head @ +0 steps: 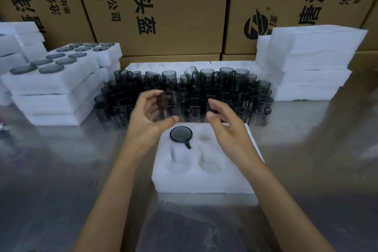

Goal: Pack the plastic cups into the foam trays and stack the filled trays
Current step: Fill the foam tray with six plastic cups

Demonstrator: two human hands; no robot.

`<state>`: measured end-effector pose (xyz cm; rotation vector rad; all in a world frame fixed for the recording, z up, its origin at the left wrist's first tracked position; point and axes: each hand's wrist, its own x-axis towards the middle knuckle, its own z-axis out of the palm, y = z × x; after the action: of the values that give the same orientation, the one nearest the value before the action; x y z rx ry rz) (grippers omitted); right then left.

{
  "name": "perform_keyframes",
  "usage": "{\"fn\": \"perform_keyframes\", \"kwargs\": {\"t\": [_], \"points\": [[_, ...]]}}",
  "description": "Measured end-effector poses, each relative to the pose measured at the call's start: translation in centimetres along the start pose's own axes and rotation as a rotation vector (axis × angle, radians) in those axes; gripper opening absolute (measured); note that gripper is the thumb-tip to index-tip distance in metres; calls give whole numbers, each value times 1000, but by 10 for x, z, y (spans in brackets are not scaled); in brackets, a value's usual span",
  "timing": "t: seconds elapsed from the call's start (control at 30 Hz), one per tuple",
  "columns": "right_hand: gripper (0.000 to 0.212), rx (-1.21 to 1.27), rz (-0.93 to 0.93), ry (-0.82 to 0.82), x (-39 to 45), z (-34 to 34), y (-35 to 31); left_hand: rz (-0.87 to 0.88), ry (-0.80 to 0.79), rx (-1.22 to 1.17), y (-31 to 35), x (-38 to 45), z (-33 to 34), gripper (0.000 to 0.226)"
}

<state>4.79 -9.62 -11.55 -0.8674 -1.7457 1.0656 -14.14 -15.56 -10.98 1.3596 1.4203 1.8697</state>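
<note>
Left hand (150, 112) up over the surface (61, 170), fingers curled round a smoky clear cup (168, 101) lifted just off the crowd of loose cups (184, 92) massed toward the far edge. Right hand (227, 127) hangs beside it, fingers relaxed and apart, gripping nothing, above the foam tray (204, 178) at the near middle. One cup (181, 134) already sits in the tray's far-left pocket, handle pointing toward the near edge; other pockets bare. Filled trays (51, 80) stacked at the left edge, plain foam stack (306, 63) at the right, cardboard boxes (163, 6) behind.
</note>
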Motion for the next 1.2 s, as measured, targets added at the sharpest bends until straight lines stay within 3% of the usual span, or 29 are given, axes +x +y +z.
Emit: {"fn": "perform_keyframes", "kwargs": {"t": [0.1,0.2,0.37,0.7,0.93,1.1,1.2], "points": [[29,61,-35,8,4,-7,1,14,-270,64,5,-8,16,64],[24,67,-39,-12,6,-12,5,25,-405,120,6,-11,23,66],[22,131,-4,-50,5,-12,7,42,-387,183,5,-14,24,69],[8,222,36,-74,4,-12,1,7,-170,182,5,-16,34,63],[10,166,79,-120,7,-44,-5,-54,-222,140,4,-21,46,61],[42,19,166,-250,8,-54,4,-70,-374,375,-1,-25,52,67],[38,-38,169,-266,7,-53,6,-55,-408,514,-2,-24,50,70]]}}
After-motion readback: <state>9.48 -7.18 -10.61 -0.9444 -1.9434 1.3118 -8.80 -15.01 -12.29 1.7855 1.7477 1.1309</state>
